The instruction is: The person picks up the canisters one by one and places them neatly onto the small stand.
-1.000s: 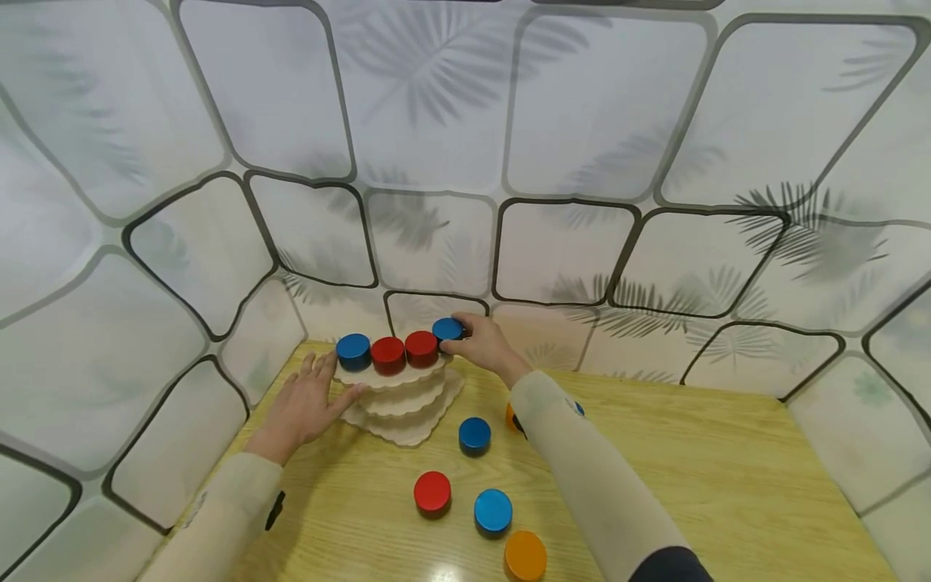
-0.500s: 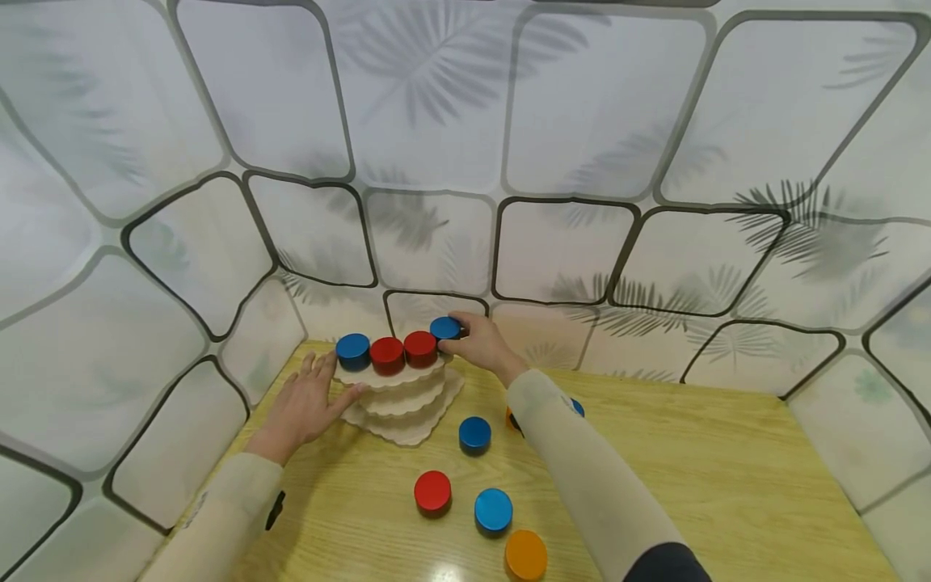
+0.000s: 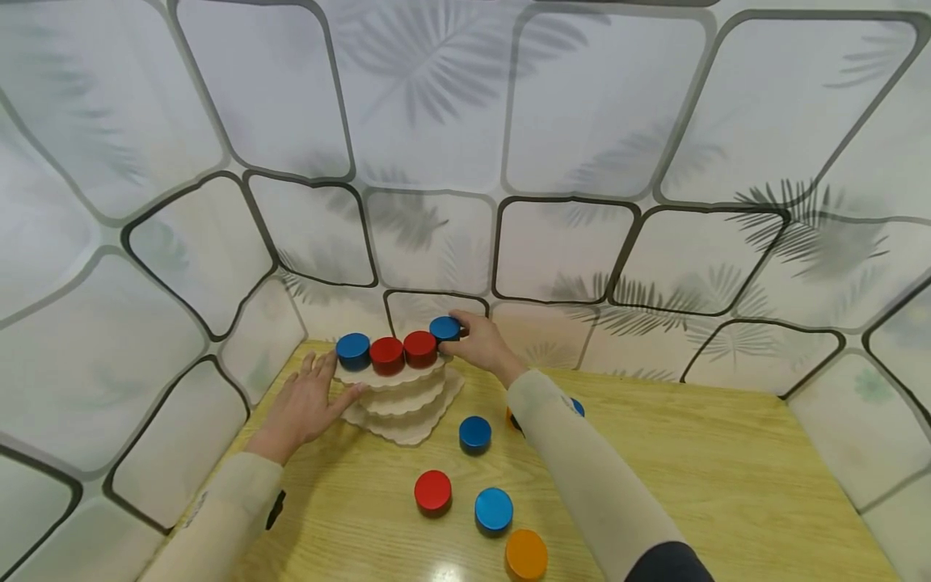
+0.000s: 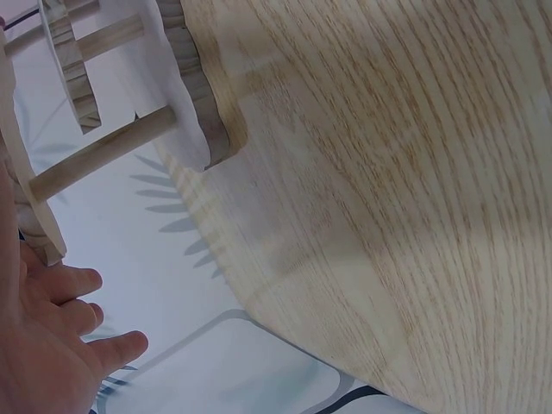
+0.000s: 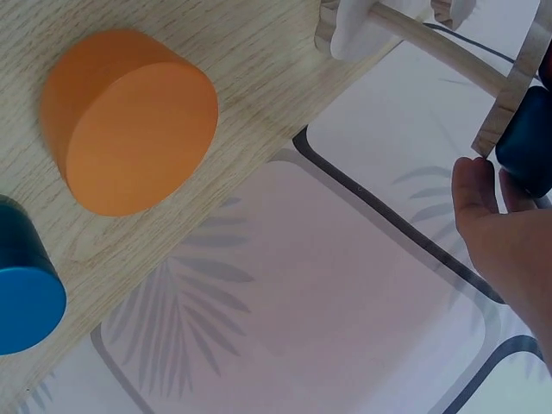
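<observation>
A three-tiered wooden stand [image 3: 398, 402] with scalloped edges stands near the back left corner of the table. On its top tier sit a blue round block [image 3: 353, 352] and two red round blocks, one left [image 3: 387, 356] and one right [image 3: 420, 348]. My right hand [image 3: 482, 346] pinches another blue round block [image 3: 444, 329] at the right end of that row, thumb in front and fingers behind. My left hand [image 3: 305, 404] touches the left side of the top tier with spread fingers, the thumb along its front edge. In the left wrist view, fingers [image 4: 121, 352] extend past the tier's edge.
On the table lie a blue block [image 3: 475, 435], a red block [image 3: 433, 492], a lighter blue block [image 3: 494, 511] and an orange block [image 3: 526, 555]. An orange block [image 5: 142, 129] and a blue one [image 5: 28, 289] are partly behind the right sleeve. Patterned walls [image 3: 567, 250] enclose the table.
The right hand has shifted very slightly left with the blue round block, closer to the right red one. The left hand has stayed in place.
</observation>
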`<state>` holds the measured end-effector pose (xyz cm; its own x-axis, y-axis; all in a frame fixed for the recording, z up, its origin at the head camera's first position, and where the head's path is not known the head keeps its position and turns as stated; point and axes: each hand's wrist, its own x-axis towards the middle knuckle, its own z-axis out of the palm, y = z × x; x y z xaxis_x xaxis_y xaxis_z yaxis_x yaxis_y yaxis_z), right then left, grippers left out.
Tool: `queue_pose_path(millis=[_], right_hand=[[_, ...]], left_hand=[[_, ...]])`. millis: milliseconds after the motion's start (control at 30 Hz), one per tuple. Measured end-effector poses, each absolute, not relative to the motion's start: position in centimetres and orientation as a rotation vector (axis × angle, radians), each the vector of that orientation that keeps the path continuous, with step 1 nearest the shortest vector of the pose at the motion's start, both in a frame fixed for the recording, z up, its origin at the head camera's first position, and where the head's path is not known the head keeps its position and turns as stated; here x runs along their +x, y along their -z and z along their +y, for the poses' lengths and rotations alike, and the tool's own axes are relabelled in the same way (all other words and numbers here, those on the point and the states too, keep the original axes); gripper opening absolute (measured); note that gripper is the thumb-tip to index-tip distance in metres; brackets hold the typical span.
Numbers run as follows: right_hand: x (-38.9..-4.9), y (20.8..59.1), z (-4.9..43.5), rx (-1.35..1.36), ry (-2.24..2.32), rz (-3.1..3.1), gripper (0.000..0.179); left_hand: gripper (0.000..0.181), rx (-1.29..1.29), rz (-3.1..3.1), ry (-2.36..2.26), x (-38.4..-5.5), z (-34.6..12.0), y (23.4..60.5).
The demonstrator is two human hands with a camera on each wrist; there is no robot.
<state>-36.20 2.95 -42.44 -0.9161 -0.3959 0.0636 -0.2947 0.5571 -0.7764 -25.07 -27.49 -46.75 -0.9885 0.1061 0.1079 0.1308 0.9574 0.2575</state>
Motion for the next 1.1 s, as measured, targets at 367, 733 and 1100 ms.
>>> queue_pose_path(millis=[367, 733, 1100], right_hand=[[-35.0, 42.2, 4.4, -0.536, 1.363, 2.65, 0.074], [-33.9, 44.3, 8.5, -0.492, 1.479, 2.639, 0.058], [-32.4, 46.2, 12.0, -0.513, 1.55, 2.59, 0.057]], left_hand=[[0.1, -0.177, -3.021, 0.405, -25.2, -27.2, 46.6], [0.099, -0.175, -3.017, 0.403, -25.1, -27.3, 46.7], [0.1, -0.178, -3.005, 0.428, -25.0, -27.2, 46.7]])
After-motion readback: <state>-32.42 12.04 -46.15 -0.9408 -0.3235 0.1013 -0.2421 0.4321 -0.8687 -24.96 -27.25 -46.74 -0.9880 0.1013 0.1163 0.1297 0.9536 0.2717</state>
